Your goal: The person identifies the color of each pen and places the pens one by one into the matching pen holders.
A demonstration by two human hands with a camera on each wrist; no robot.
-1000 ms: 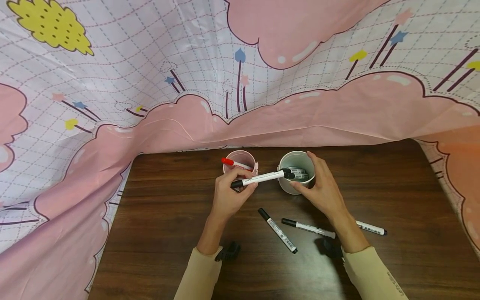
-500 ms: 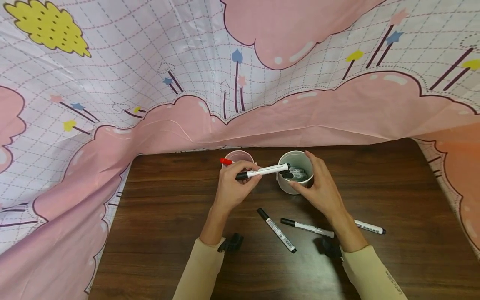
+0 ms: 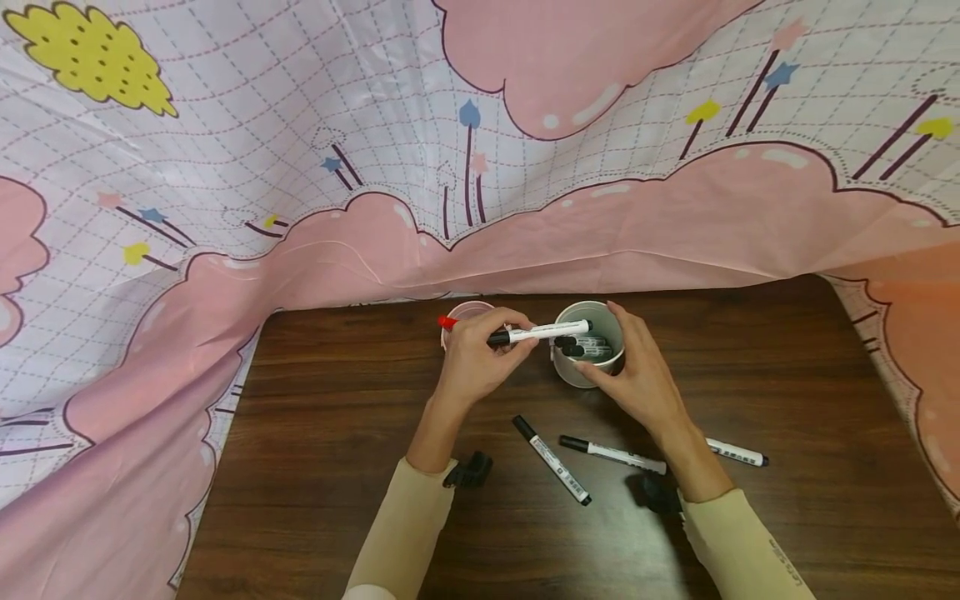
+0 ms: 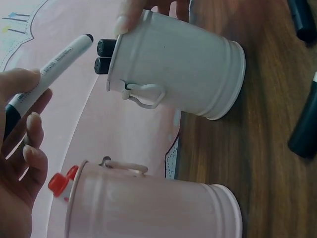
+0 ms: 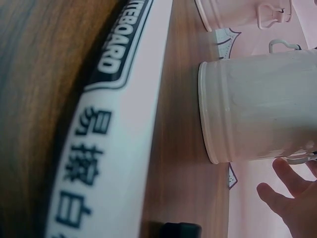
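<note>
My left hand [image 3: 483, 354] pinches a black-capped whiteboard marker [image 3: 551, 332] between thumb and fingers. The marker's far end overlaps the mouth of a small pale grey-green bucket [image 3: 572, 373] in the head view; in the left wrist view the marker [image 4: 54, 64] slants just outside the rim. My right hand [image 3: 643, 387] holds that bucket, thumb at the near rim and fingers on its right side. Several black-capped markers [image 3: 588, 347] lean inside it. A pink bucket [image 4: 148, 208] beside it holds red-capped markers [image 4: 59, 184]; my left hand partly hides it in the head view.
On the dark wooden table [image 3: 315, 467] lie three black-capped markers: one slanted [image 3: 552, 460], one near my right wrist [image 3: 615, 455], and one partly behind the right forearm [image 3: 737, 452]. A patterned curtain [image 3: 525, 242] hangs behind and along the sides.
My left hand has moved right and slightly away from me, carrying the marker from the bucket's left rim to over its mouth. The right hand keeps its hold on the bucket.
</note>
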